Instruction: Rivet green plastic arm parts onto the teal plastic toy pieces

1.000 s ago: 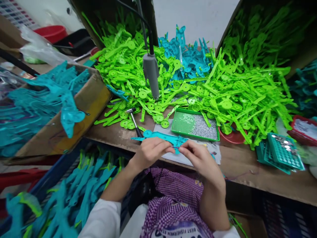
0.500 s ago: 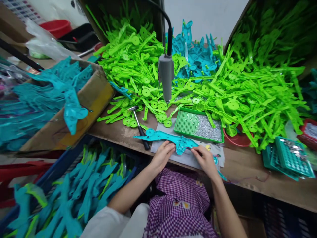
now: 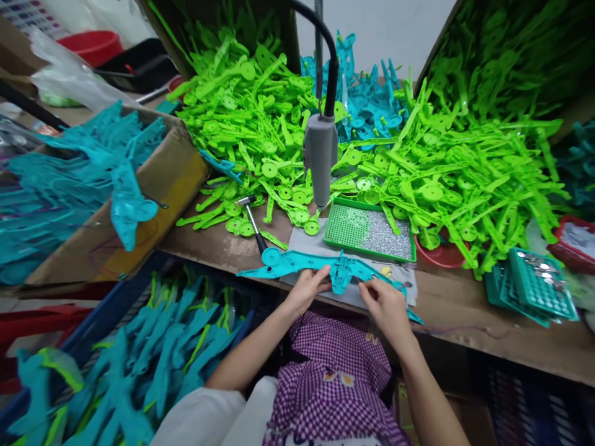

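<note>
Teal plastic part [image 3: 320, 263] now lies flat on the bench edge, lowered from the lifted grip of a second ago. Left hand [image 3: 307, 288] pinches its middle; right hand [image 3: 385, 302] pins its 3 o'clock end. Hanging screwdriver [image 3: 320, 158] waits at 12 o'clock, so the part looks placed for fastening.

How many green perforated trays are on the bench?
3 visible: one green tray holding small silvery parts sits just beyond the teal part that the left hand and right hand hold; two darker stacked trays lie at right. More may be buried.
</note>
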Motion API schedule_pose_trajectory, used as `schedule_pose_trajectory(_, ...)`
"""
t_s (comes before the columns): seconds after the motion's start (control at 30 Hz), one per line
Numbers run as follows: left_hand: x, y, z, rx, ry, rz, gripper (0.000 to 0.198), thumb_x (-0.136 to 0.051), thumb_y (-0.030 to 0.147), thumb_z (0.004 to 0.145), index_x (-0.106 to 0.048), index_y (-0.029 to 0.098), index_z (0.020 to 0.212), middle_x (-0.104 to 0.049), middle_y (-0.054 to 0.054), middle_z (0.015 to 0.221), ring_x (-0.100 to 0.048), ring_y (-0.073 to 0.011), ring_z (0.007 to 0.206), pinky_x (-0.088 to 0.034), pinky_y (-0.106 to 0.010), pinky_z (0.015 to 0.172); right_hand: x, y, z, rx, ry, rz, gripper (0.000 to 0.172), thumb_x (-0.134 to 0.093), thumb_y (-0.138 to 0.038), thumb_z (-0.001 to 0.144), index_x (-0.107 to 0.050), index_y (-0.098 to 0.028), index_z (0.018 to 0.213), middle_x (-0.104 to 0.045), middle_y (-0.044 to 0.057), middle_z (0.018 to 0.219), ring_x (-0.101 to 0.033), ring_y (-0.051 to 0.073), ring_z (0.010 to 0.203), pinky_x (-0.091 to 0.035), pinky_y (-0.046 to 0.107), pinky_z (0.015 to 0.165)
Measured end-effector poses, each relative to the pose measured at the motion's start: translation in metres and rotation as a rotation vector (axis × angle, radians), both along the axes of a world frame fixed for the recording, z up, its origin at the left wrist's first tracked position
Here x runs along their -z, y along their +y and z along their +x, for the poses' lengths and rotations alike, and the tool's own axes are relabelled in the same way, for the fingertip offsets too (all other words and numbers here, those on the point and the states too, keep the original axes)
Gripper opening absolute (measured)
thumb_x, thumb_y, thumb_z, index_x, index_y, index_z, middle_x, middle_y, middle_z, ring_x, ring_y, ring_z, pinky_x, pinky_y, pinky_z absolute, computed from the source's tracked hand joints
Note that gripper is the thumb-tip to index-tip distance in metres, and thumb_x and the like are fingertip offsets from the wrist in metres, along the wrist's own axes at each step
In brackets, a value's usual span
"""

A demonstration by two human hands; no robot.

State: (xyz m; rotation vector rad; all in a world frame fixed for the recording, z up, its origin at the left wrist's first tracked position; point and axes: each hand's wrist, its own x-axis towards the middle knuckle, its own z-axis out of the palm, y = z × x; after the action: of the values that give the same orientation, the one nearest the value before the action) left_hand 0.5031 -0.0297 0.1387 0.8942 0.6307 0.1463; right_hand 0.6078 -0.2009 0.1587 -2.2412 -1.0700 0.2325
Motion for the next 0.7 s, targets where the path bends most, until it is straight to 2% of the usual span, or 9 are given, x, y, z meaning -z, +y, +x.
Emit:
schedule_pose_trajectory(0.2,0.004,0.004,-0.002,0.051,-0.043,-0.051,0.045,-0.071,0.046,0.077,-0.069,0.010,0.104,-0.072,-0.015,0.104,-0.068,-0.0268,0.097,-0.051,-0.041,0.091,-0.004,0.014,0.002,-0.050,0.039,-0.094,0.028,-0.047,-0.037,0.094,-0.063,-0.021,0.077,-0.066,0.001,0.073,-0.061,0.016,0.069,-0.036,0.026,0.064)
schedule_pose_trajectory(0.4,0.005,0.006,-0.004,0.106,-0.066,-0.060,0.045,-0.072,0.044,0.077,-0.070,0.008,0.105,-0.071,-0.016,0.104,-0.067,-0.0278,0.099,-0.050,-0.042,0.093,-0.009,0.022,-0.005,-0.007,-0.050,-0.327,0.031,-0.043,-0.038,0.095,-0.063,-0.022,0.078,-0.070,0.001,0.077,-0.064,0.018,0.071,-0.029,0.028,0.060)
schedule_pose_trajectory(0.57,0.014,0.007,-0.004,0.127,-0.157,0.024,0.049,-0.081,0.032,0.069,-0.067,0.012,0.111,-0.070,-0.012,0.111,-0.065,-0.0260,0.104,-0.045,-0.041,0.098,-0.019,0.031,-0.005,-0.078,-0.098,-0.468,0.031,-0.041,-0.035,0.097,-0.062,-0.022,0.079,-0.072,0.003,0.080,-0.066,0.019,0.071,-0.026,0.029,0.059)
schedule_pose_trajectory(0.7,0.017,0.006,-0.003,0.138,-0.158,0.035,0.051,-0.081,0.030,0.069,-0.066,0.012,0.115,-0.068,-0.012,0.114,-0.064,-0.0249,0.106,-0.042,-0.040,0.101,-0.026,0.035,-0.001,-0.118,-0.070,-0.535,0.029,-0.041,-0.035,0.096,-0.062,-0.021,0.082,-0.073,0.005,0.082,-0.067,0.021,0.074,-0.027,0.029,0.059)
